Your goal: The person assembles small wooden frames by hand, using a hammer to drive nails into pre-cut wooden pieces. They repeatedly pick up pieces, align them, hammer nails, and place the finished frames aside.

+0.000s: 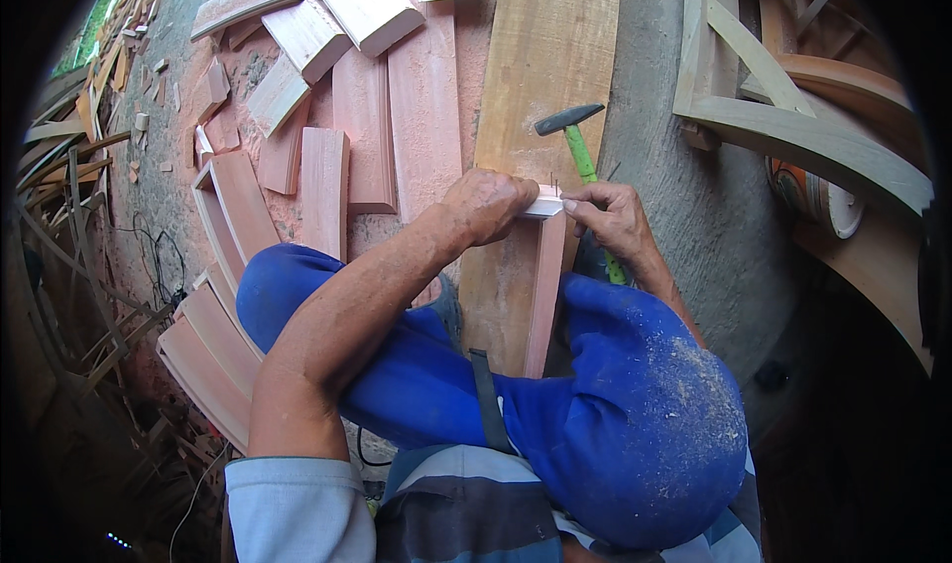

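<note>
My left hand is closed on one end of a short, pale wood piece. That piece lies across the top end of a longer pinkish wood strip, which runs back between my legs. Thin nails stand upright at the short piece. At its other end my right hand has its thumb and forefinger pinched together; what lies between the fingertips is too small to make out. Just beyond and beside my right hand rests a hammer with a dark head and green handle, partly hidden by the hand.
Under the work lies a wide wooden board. Several cut wood blocks and pinkish planks are piled to the left, with grooved pieces near my left knee. Wooden frames stand at the right. Scrap sticks fill the far left.
</note>
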`<state>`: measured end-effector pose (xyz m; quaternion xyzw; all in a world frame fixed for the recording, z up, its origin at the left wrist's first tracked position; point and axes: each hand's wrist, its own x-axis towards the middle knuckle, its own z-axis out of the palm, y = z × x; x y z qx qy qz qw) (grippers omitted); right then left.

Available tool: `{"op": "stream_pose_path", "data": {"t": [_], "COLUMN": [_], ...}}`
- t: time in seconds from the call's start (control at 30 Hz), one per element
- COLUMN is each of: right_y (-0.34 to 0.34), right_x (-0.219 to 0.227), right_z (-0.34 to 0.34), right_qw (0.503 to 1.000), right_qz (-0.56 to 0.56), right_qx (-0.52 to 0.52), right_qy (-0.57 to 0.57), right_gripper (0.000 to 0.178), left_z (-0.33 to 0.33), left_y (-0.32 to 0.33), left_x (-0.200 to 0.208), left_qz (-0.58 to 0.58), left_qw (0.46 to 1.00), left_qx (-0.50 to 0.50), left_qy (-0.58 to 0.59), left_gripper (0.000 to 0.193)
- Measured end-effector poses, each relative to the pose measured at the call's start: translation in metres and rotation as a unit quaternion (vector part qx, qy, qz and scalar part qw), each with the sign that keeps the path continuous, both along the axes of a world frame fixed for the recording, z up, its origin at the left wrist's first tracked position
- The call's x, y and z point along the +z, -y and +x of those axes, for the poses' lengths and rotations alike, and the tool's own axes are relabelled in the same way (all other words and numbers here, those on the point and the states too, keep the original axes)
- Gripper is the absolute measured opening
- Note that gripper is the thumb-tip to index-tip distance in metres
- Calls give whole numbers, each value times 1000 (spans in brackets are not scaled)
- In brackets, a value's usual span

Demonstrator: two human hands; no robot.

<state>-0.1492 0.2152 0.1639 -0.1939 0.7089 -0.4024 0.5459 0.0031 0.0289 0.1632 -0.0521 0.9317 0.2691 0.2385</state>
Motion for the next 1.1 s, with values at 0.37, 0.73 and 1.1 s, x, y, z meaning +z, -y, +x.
{"op": "stream_pose_path", "data": {"t": [0.37,0.73,1.1], "right_y": [-5,-13,-13], "right_x": [-12,-22,-21], "right_z": [3,21,24], "right_qw": [999,994,992], "right_qz": [-30,-82,-95], "right_qx": [-19,-74,-67], "right_qy": [22,-8,-44], "right_gripper": [23,20,18], "left_z": [3,6,5], "left_y": [2,0,2], "left_x": [-7,-9,-11], "left_qz": [-4,0,-8], "left_qw": [1000,1000,999], "left_qx": [-21,-14,-14], "left_qy": [-4,-16,-29], "left_gripper": [20,20,19]}}
